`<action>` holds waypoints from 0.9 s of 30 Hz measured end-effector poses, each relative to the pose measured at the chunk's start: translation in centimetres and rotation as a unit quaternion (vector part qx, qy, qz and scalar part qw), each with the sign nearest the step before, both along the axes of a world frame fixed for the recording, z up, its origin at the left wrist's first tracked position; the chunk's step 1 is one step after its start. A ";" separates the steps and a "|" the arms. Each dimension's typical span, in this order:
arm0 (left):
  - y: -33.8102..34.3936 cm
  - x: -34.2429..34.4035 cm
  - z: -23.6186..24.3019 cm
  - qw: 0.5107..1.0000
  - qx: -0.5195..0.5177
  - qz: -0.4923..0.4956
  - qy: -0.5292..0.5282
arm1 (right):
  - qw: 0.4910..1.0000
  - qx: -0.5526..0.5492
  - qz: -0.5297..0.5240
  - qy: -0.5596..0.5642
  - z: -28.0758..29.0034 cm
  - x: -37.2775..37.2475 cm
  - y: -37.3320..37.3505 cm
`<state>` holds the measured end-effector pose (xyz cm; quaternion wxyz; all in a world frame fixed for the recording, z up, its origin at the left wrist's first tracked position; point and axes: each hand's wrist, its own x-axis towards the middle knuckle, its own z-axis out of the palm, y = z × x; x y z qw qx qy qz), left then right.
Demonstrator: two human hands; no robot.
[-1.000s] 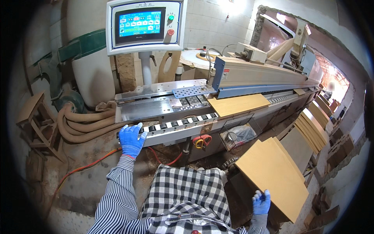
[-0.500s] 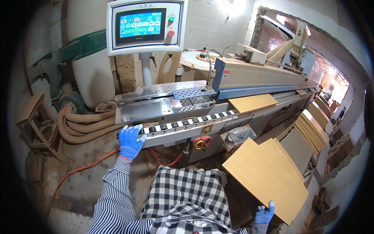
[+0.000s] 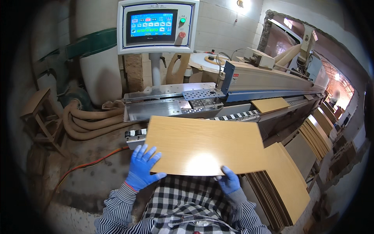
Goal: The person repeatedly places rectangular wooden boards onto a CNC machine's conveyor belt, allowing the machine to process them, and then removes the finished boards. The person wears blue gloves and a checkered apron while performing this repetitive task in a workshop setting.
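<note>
A wooden stool (image 3: 36, 103) is standing at far left, near tan hoses (image 3: 97, 113) that are curving. An orange cable (image 3: 104, 158) is trailing along the floor. A green band (image 3: 91, 43) is running above a pale cylinder (image 3: 100, 78). A lamp (image 3: 240, 4) is glowing; a distant person (image 3: 336, 96) is showing by the bright opening (image 3: 344, 93).

Board (image 3: 202, 144) is showing smooth wood grain, glossy glare; machine bed (image 3: 152, 112) is gleaming, polished metal; checked apron (image 3: 175, 199) is looking matt, soft cloth; stool (image 3: 36, 103) is showing dull wood.
</note>
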<state>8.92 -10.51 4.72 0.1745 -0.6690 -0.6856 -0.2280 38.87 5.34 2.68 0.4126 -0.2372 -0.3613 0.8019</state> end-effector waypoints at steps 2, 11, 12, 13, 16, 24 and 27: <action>-1.5 -1.9 -0.6 0.999 0.015 0.033 -0.019 | 0.997 -0.012 0.070 0.025 -1.2 -3.0 1.9; -1.3 -8.2 -2.0 0.984 0.087 0.147 -0.056 | 0.973 -0.159 0.099 0.132 -2.3 -12.1 5.8; -1.0 -8.8 -2.1 0.981 0.087 0.159 -0.064 | 0.977 -0.144 0.086 0.128 -1.8 -11.8 5.2; -0.5 -9.4 -2.3 0.979 0.091 0.165 -0.074 | 0.982 -0.125 0.067 0.123 -1.0 -11.2 4.6; 1.4 -11.3 -2.7 0.975 0.091 0.183 -0.086 | 0.988 -0.039 0.125 0.085 -2.3 -7.1 4.3; 3.4 -12.6 -2.6 0.968 0.062 0.222 -0.099 | 0.777 0.429 0.006 -0.461 -8.9 3.6 -1.3; 3.3 -12.6 -2.7 0.969 0.071 0.220 -0.087 | 0.701 0.557 -0.039 -0.444 -10.2 4.5 -2.8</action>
